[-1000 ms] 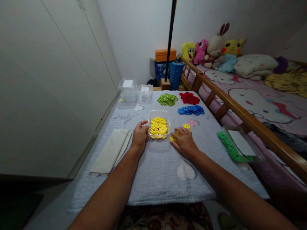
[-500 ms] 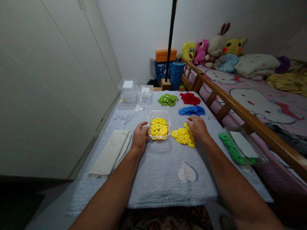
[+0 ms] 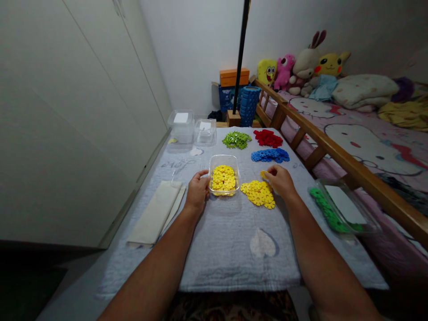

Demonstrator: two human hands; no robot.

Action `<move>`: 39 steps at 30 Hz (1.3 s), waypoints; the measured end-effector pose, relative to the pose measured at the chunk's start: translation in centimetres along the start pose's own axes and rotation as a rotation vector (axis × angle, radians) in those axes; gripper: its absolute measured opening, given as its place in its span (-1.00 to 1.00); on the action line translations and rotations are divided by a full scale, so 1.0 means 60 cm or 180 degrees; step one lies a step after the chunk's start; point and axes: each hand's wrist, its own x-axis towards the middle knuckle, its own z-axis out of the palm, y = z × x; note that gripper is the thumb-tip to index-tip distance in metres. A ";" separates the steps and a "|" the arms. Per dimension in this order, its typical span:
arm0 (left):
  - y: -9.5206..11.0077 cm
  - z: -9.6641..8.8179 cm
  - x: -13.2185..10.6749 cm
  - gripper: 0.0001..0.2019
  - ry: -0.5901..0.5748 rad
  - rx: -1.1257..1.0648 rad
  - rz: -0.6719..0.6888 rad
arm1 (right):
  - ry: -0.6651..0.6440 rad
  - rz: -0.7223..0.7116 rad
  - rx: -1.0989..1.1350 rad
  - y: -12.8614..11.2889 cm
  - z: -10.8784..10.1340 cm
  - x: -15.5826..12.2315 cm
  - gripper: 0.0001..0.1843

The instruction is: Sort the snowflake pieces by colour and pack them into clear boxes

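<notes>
Okay, your right hand [image 3: 280, 180] pinches a yellow disc [image 3: 263, 174] to the right of the clear box [image 3: 224, 160], whose left wall your left hand [image 3: 198, 189] holds; steady that wall lightly, lift the disc by its edge, and avoid dragging the loose yellow pile [image 3: 258, 193], just right of the box.

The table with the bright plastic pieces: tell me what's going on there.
A person's left hand holds the side of a clear, rectangular plastic container with yellow, flower-shaped plastic discs in it. The right hand pinches a single yellow disc at the far edge of the loose yellow pile beside the container; whether that disc is lifted is hard to tell. Farther back lie a lime-green pile, a red pile and a blue pile of plastic pieces.
</notes>
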 end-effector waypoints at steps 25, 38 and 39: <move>0.005 0.002 -0.004 -0.61 -0.0056 -0.0036 -0.0063 | -0.0413 -0.0799 0.0158 -0.096 0.006 -0.024 -0.84; -0.003 -0.002 0.001 -0.59 -0.0032 0.0022 -0.0030 | -0.1042 -0.1196 -0.1257 -0.051 0.035 -0.063 -0.77; -0.002 -0.002 0.001 -0.59 -0.0031 0.0022 -0.0025 | -0.1036 -0.1178 -0.1212 -0.053 0.036 -0.064 -0.77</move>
